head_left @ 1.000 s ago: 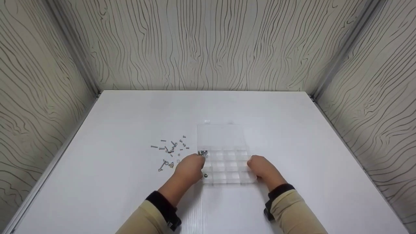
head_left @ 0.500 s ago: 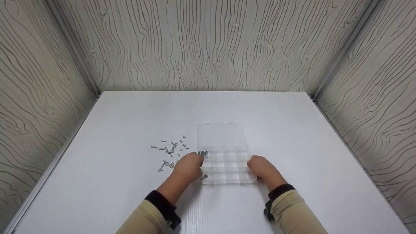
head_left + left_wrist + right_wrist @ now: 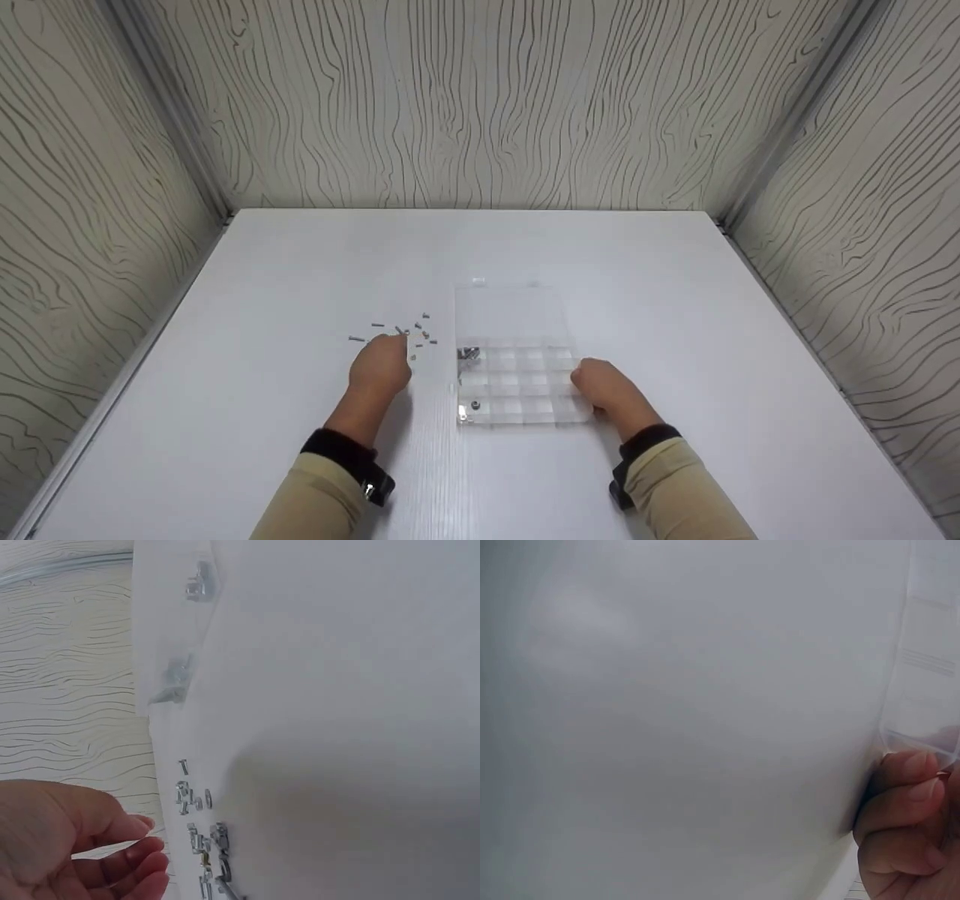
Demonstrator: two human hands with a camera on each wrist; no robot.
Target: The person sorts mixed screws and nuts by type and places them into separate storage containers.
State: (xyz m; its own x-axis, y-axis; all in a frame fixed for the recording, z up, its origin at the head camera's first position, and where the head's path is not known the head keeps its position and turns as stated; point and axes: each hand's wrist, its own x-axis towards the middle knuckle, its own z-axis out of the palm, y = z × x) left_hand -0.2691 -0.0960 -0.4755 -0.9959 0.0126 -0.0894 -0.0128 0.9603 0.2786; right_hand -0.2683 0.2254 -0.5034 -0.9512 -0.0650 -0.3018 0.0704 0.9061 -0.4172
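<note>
Nearest the counter's [image 3: 675, 300] front edge, two tan sleeves with dark cuffs reach in from below. The right hand [image 3: 604, 390] rests against the right side of the clear compartment box [image 3: 517, 390], its fingers [image 3: 900, 795] curled round the box's near right corner, as the right wrist view shows; that grip holds the box. The box lies flat a little forward of the counter's middle, with its open lid [image 3: 510, 315] lying flat on the far side. A small nut [image 3: 475, 406] sits in the near left compartment and a few screws [image 3: 468, 352] lie in the far left compartment.

To the left of the box, the left hand [image 3: 381, 366] hovers just at the near edge of the scattered screws [image 3: 409, 334], which lie loose on the counter left of the lid. In the left wrist view its fingers [image 3: 142, 862] are loosely bent and apart from the metal pieces, gripping nothing.

Beyond, the counter runs bare-white to its far edge, where wood-grain panelled walls [image 3: 480, 105] rise on three sides.
</note>
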